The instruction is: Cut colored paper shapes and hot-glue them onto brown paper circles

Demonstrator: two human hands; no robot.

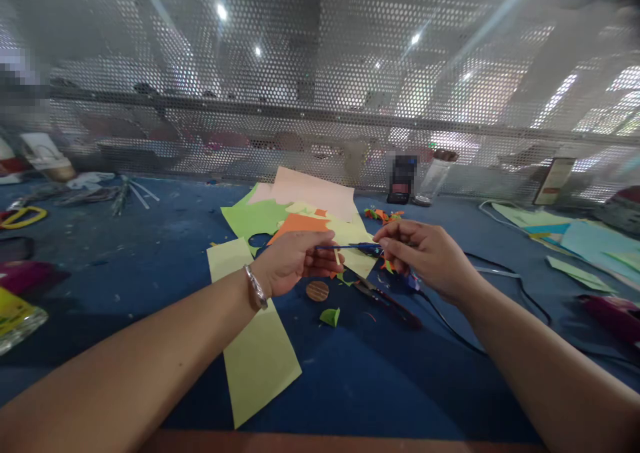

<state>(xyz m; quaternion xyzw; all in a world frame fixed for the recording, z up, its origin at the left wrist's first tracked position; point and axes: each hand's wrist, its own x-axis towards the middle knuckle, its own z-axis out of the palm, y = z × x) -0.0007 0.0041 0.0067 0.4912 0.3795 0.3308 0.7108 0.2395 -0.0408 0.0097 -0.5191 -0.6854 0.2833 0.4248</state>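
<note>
A thin dark-blue stick (356,246) spans the gap between my hands above the table. My left hand (303,256) has its thumb and fingers closed on the left end, and a narrow pale-yellow paper strip (337,257) shows at its fingertips. At the other end, my right hand (417,249) pinches the stick between thumb and fingers. Below them lie a round brown disc (317,291), a curled green paper scrap (330,317) and a slim dark-handled tool (387,299) with metal blades. Orange paper (300,227) is just behind my left hand.
A pale-yellow sheet (260,366) lies under my left forearm. Green paper (247,214) and pink paper (313,191) are stacked behind. A black cable (450,333) runs by my right arm. Yellow-handled scissors (25,217) lie far left; a perforated metal screen (280,126) stands behind.
</note>
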